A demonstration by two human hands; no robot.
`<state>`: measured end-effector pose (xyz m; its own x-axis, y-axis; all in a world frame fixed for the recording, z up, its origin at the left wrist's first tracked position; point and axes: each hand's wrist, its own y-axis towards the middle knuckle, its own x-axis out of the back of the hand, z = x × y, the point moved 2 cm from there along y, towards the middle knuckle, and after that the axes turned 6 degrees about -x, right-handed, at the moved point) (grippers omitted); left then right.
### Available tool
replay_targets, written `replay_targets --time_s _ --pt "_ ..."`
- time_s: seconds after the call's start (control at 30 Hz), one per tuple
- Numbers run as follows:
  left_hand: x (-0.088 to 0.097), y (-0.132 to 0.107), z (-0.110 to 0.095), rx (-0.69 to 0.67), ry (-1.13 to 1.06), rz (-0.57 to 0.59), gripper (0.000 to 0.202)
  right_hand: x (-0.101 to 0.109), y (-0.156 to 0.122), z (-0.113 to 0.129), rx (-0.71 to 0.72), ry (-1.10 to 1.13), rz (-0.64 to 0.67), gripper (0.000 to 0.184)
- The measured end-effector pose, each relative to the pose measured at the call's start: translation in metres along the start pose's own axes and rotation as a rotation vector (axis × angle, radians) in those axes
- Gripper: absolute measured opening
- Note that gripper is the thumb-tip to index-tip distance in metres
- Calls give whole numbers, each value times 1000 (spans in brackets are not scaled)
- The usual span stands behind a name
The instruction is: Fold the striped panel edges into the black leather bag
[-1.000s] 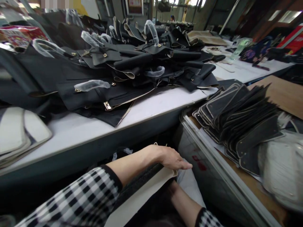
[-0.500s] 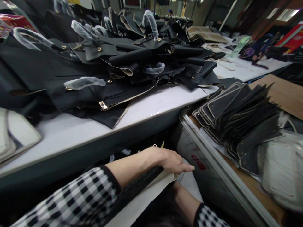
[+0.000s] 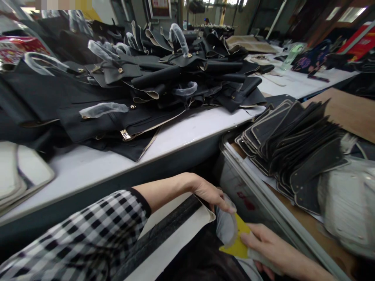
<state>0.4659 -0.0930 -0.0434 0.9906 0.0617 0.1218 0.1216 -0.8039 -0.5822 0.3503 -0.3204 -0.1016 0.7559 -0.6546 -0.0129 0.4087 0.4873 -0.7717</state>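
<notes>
My left hand point(image 3: 213, 197) reaches over the corner of a long off-white panel with a black strip along it point(image 3: 181, 230). Its fingers stretch toward a yellow flat piece point(image 3: 236, 242), and the foremost fingertip appears to touch the top of that piece. The thumb is mostly hidden. From the lower right, my right hand point(image 3: 263, 244) is closed on the yellow piece, thumb on its near face. A pale, see-through rounded edge point(image 3: 230, 226) lies against the yellow piece; its kind is unclear. Dark material point(image 3: 199, 257) sits below the panel.
Ahead, a white table point(image 3: 187, 134) bears a heap of black bag parts point(image 3: 117, 84) with plastic-wrapped handles. Stacked black panels point(image 3: 293, 152) and a plastic-wrapped bundle point(image 3: 348, 207) stand on the right-hand surface. Its metal edge point(image 3: 263, 195) runs close to my right hand. White panels point(image 3: 26, 171) lie left.
My right hand has come out from under the panel and moved right, with the yellow piece now plainly in it. My left fingers have bent downward. The panel's black strip now shows.
</notes>
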Motion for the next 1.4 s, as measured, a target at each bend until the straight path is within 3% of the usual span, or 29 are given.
replay_targets --time_s 0.13,0.27,0.63,0.9,1.4 --pt "5 7 8 -23 82 49 99 -9 14 42 -36 -189 -10 49" --pt "5 13 15 -52 72 171 111 -10 22 56 -6 -213 5 44" --pt "8 4 9 -55 205 238 95 -25 25 53 -106 -101 -14 51" --pt "11 2 14 -146 377 195 81 -42 26 55 -201 22 -51 51" --pt "14 -3 18 -238 454 164 73 -71 35 63 -198 218 -126 62"
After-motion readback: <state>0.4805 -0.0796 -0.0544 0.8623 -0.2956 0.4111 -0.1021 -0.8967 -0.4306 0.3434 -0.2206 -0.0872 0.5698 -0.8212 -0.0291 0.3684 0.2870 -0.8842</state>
